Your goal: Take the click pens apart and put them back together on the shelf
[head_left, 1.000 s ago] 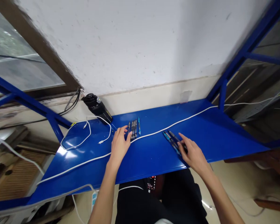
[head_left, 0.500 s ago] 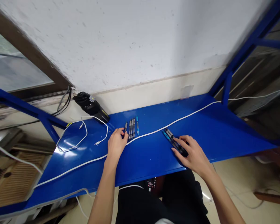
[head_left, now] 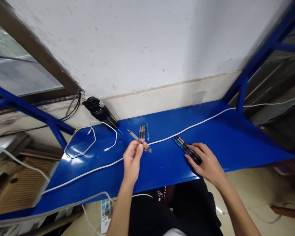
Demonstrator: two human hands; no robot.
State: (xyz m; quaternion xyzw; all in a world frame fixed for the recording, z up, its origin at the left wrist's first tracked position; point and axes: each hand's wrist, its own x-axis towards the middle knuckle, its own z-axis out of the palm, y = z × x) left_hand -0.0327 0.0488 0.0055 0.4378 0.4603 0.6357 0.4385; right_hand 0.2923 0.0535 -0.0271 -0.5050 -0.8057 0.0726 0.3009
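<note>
Between the thumb and fingers of my left hand is a grey-and-black pen, raised and tilted above the blue shelf. Just behind it, several dark pens lie side by side, with a light-blue pen at their right. My right hand rests on the shelf, its thumb and fingers around a bundle of pens. Grey clips and one light-blue pen show at the bundle's far end; the near end is partly hidden by the hand.
A black water bottle leans by the wall at the left. One white cable crosses the blue shelf, and a thinner white charging cable loops near the bottle. A white power strip lies below the front edge.
My left hand has lifted a pen from the left end of the row and moved it toward me and right. My right hand stays around its bundle.
</note>
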